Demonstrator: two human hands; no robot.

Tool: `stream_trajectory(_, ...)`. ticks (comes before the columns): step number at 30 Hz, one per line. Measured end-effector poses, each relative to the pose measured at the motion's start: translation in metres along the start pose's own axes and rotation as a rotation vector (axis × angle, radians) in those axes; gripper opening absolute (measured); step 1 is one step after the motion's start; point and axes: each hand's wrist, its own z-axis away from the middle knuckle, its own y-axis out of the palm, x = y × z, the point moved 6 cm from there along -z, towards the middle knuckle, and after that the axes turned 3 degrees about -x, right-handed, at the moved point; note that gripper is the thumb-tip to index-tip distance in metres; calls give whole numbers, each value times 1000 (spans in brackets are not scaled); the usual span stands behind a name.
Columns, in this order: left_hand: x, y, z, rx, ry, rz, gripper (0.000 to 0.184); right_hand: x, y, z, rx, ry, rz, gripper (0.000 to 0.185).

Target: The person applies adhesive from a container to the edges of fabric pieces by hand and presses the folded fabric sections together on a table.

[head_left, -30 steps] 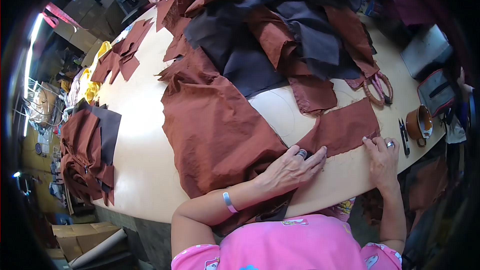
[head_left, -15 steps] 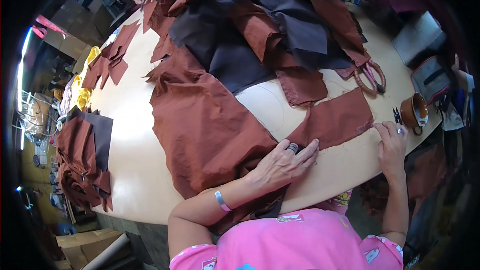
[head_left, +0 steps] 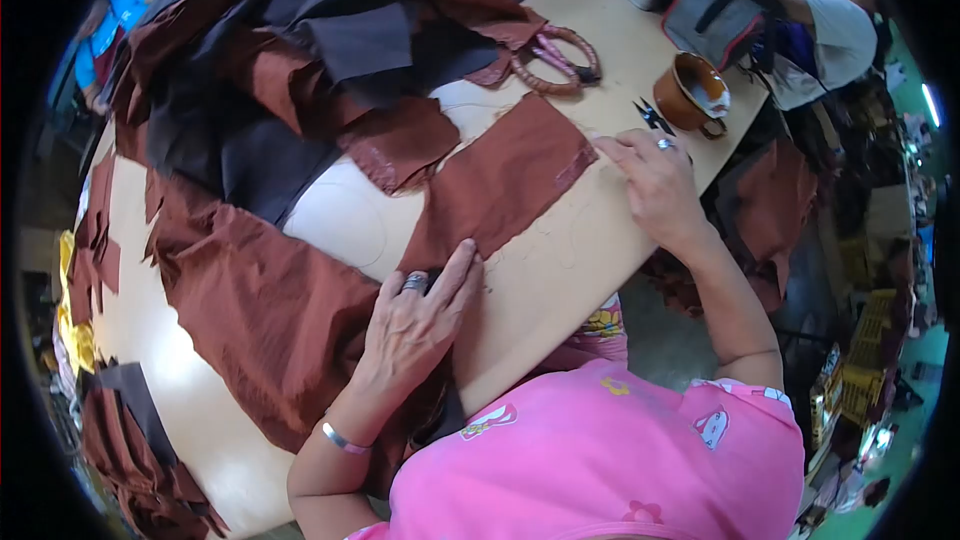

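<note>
A brown cloth piece (head_left: 500, 175) lies flat on the table, with a rough stitched-looking end at its right. My left hand (head_left: 425, 315), wearing a ring and a bracelet, rests on its near edge with fingers stretched out. Under that wrist and to the left spreads a larger brown cloth (head_left: 265, 305). My right hand (head_left: 655, 185) is at the right corner of the cloth piece, fingertips at or just beside it, fingers loosely bent and apart. Small black thread snips (head_left: 648, 114) lie just beyond its knuckles, partly hidden by the hand.
Brown and black cloth is heaped (head_left: 270, 70) at the far left. Scissors with wrapped handles (head_left: 555, 62) and a brown mug (head_left: 688, 92) are at the back right, near a grey bag (head_left: 712, 20). Another cloth stack (head_left: 130, 455) sits at the lower left. Other people are at both sides.
My view has swung to the right, so the table and cloth appear further left. Both hands stay near the same cloth piece; the right has shifted slightly toward the snips.
</note>
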Motion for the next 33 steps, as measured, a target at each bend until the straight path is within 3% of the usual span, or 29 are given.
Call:
stream_trajectory(10, 1, -3, 2, 19, -25, 21, 45, 17, 15, 0, 102, -140, 360, 39)
stream_trajectory(22, 1, -1, 1, 21, -28, 24, 45, 54, 15, 12, 165, -269, 74, 38)
stream_trajectory(25, 1, 0, 2, 15, -22, 17, 46, 33, 12, 7, 130, -141, 228, 37)
stream_trajectory(28, 0, 0, 1, 18, -25, 17, 47, 30, 20, 9, 99, -157, 205, 36)
stream_trajectory(31, -1, -1, 1, 17, -30, 7, 47, 29, 15, 6, 248, -131, -21, 35)
stream_trajectory(33, -1, -1, 0, 7, -21, 2, 47, 3, -9, -2, 97, -50, 121, 35)
